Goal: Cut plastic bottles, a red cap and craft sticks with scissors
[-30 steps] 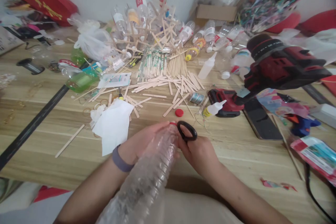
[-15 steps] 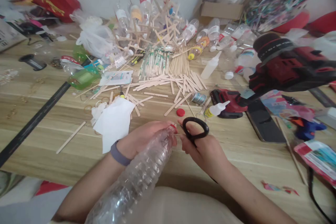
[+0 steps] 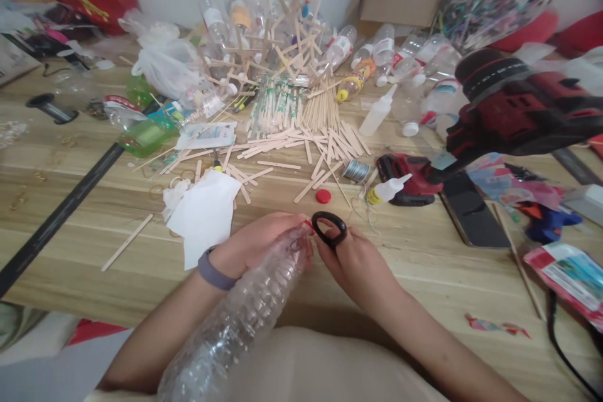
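Observation:
A clear ribbed plastic bottle (image 3: 245, 311) lies slanted between my forearms, its neck pointing away from me. My left hand (image 3: 268, 239) is closed round the neck, just below a red ring (image 3: 308, 224) at the mouth. In my right hand (image 3: 355, 264) is a pair of scissors; one black handle loop (image 3: 330, 229) stands up at the bottle's mouth, and the blades are hidden. The fingers of my right hand are curled close against the neck. A loose red cap (image 3: 323, 196) rests on the table just beyond my hands.
A cordless drill (image 3: 518, 113) and a phone (image 3: 475, 210) are at the right. Wooden sticks (image 3: 292, 144) are scattered ahead, with several bottles (image 3: 339, 50) behind them. White paper (image 3: 205, 213) lies left of my hands, near a black bar (image 3: 66, 213). A small glue bottle (image 3: 389, 190) stands by the drill.
My right hand has moved left with the scissors, bringing the handle loop up against the bottle's mouth. The left hand keeps its hold on the neck.

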`<state>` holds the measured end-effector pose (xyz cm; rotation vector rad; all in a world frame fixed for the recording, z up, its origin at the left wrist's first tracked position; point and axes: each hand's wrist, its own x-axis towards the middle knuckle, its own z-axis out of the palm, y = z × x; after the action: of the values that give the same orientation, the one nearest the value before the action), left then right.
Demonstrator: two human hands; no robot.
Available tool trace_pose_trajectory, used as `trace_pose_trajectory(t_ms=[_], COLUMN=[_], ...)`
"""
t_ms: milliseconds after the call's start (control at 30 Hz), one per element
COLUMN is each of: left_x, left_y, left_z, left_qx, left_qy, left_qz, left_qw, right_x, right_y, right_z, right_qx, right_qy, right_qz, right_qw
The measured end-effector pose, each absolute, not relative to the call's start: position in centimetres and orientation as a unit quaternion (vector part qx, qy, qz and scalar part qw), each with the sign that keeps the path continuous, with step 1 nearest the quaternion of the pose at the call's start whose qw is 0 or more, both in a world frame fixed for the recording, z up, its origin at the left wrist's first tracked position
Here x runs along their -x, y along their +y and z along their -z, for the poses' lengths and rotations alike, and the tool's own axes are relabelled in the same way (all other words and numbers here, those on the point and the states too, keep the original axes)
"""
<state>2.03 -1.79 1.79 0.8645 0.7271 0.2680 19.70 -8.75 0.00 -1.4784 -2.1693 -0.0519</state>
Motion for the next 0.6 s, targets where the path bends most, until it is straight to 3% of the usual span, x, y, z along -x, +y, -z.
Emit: trace_pose_trajectory(t_ms=[467, 600], left_x=[-2.1, -2.5], left_y=[-2.0, -3.1], left_z=[-0.8, -1.7], left_qx=[-0.411, -0.447], left_qy=[0.356, 0.343], left_qz=[-0.137, -0.112], left_qw=[0.828, 0.819], right_x=[-19.8, -19.6], right_y=[-9.3, -9.2], right_z=[0.8, 0.7], right_qx=[0.505, 0.529], right_qy=[-0.838, -0.815], right_qz=[0.079, 0.086], right_qw=[0.189, 0.218])
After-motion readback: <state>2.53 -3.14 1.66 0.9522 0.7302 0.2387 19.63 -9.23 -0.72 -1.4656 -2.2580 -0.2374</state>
